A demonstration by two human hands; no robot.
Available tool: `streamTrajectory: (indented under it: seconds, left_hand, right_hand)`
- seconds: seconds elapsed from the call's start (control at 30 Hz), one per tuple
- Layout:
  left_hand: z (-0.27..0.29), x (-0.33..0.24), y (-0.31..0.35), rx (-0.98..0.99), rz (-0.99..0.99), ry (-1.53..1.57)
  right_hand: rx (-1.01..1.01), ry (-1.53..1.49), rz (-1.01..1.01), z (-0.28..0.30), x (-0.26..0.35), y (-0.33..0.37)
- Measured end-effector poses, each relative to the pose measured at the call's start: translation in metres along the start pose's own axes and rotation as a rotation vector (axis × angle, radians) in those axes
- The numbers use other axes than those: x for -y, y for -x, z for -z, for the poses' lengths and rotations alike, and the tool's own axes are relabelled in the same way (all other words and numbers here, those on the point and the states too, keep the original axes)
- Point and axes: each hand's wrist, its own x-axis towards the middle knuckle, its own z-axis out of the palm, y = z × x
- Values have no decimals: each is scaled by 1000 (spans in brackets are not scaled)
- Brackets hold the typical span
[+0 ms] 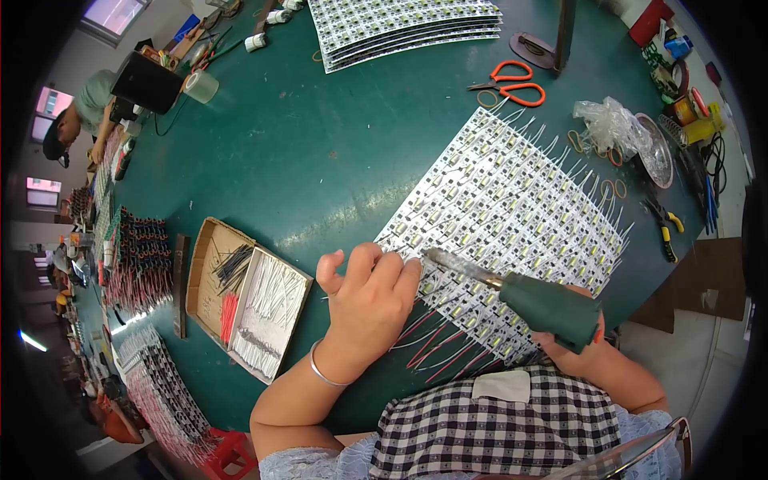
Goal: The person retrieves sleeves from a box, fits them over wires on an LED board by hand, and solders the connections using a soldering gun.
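A green-bodied soldering gun point(544, 308) with a metal barrel is gripped in my right hand point(582, 360). Its tip rests at or just above the left edge of a white LED circuit board panel point(512, 208). Close beside that tip, my left hand point(372, 292) has its fingers curled down at the panel's edge. Those fingertips hide whatever they may pinch. Thin white wires point(596, 188) stick out along the panel's far right side, and red and white wires point(432, 352) trail from its near side.
A cardboard box point(200, 292) of cut wires lies left of my left arm. Orange-handled scissors point(516, 84), a plastic bag point(612, 124) and pliers point(666, 228) lie beyond the panel. Stacked panels point(408, 32) sit at the back. Another person point(88, 120) works at far left.
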Motion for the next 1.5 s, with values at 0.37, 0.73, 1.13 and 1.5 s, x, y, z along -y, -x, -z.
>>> streamTrajectory:
  seconds: [0.37,0.73,1.13,1.5]
  left_hand:
    - [7,-1,0,39,-5,-1]
    - [5,-16,3,16,-27,30]
    - [6,-14,-2,43,-55,45]
    - [7,-16,-8,75,-86,23]
  right_hand:
    - [6,-48,-76,16,2,11]
    - [-10,-240,-235,6,-8,35]
    - [60,-32,-41,9,-2,17]
    - [27,4,67,8,-6,21]
